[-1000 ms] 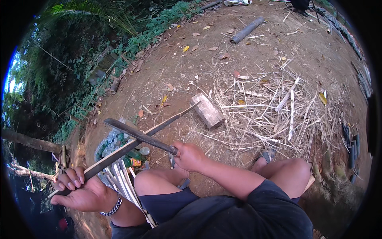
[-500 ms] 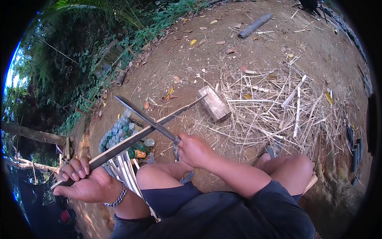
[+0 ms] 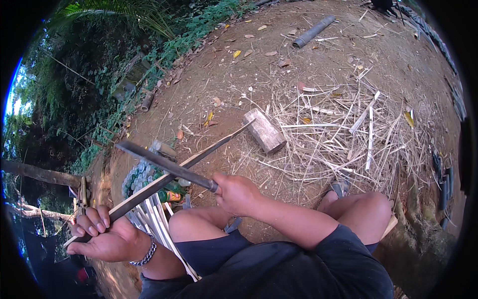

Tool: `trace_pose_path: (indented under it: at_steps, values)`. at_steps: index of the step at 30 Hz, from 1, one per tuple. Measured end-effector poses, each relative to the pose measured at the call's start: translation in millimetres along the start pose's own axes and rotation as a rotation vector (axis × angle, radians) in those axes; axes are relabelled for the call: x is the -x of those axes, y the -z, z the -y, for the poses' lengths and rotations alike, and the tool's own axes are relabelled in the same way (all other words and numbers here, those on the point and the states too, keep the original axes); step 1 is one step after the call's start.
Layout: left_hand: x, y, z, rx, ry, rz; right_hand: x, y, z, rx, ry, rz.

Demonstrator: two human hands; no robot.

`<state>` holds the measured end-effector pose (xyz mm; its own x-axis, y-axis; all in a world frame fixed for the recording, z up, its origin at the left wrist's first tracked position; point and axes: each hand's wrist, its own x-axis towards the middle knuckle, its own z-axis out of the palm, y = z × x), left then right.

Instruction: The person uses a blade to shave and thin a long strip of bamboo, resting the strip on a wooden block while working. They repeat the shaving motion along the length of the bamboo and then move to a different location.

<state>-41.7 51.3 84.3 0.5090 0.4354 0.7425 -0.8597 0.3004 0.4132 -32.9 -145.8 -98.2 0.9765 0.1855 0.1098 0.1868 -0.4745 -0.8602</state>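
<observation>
A: What is held in the left hand point(image 3: 112, 234)?
B: The near end of a split bamboo strip point(image 3: 144, 192) is gripped there, with the four fingers curled over it and the thumb laid out straight below. The strip is long, narrow and tapered, dark and smooth on its broad face, pale along its split edge.
A: And in the right hand point(image 3: 236, 193)?
B: A machete point(image 3: 159, 161) is held by its handle, which is almost wholly hidden in the tightly closed fingers. The dull grey, flat blade is crossed over the middle of the strip; whether the two are touching cannot be told.
A: Where is the strip's far tip seen?
B: Over a short wooden block point(image 3: 265, 132), rough and blunt-ended; contact cannot be made out.
A: How is the ground covered?
B: Bare brown earth point(image 3: 219, 92) is strewn with dry leaves, and a tangled heap of thin, pale bamboo shavings point(image 3: 338, 132) is spread right of the block. Clear and green bottles point(image 3: 139, 175) are clustered beyond a bundle of pale slats point(image 3: 155, 214). A grey bamboo tube point(image 3: 313, 31) is seen farther out, and the outdoor clearing is bordered on the left by leafy greenery point(image 3: 191, 40).
</observation>
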Motion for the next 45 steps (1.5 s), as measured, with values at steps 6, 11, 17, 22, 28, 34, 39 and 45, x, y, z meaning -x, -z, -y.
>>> trace_pose_path:
  at_steps: [6,11,17,22,28,34,39,45]
  values:
    - [-5,1,6,0.037,0.027,0.023,-28,-21,-193,0.054,-0.413,-0.142]
    - [-21,10,-3,0.069,0.066,0.101,-32,-9,-103,0.049,-0.298,-0.029]
    - [-36,8,14,0.048,0.113,0.105,-52,-23,-221,-0.059,-0.596,-0.130]
    - [-48,18,6,-0.012,0.065,0.116,-53,-16,-188,-0.012,-0.448,-0.044]
    - [-67,21,18,-0.057,0.139,0.105,-77,-31,-315,-0.003,-0.629,-0.155]
    - [-79,31,15,-0.092,0.133,0.120,-91,-22,-303,0.073,-0.589,-0.062]
    - [-82,33,15,-0.124,0.120,0.095,-105,-7,-388,0.280,-0.646,0.171]
    - [-68,15,36,-0.417,-0.130,-0.125,-76,-24,-359,0.035,-0.762,-0.102]
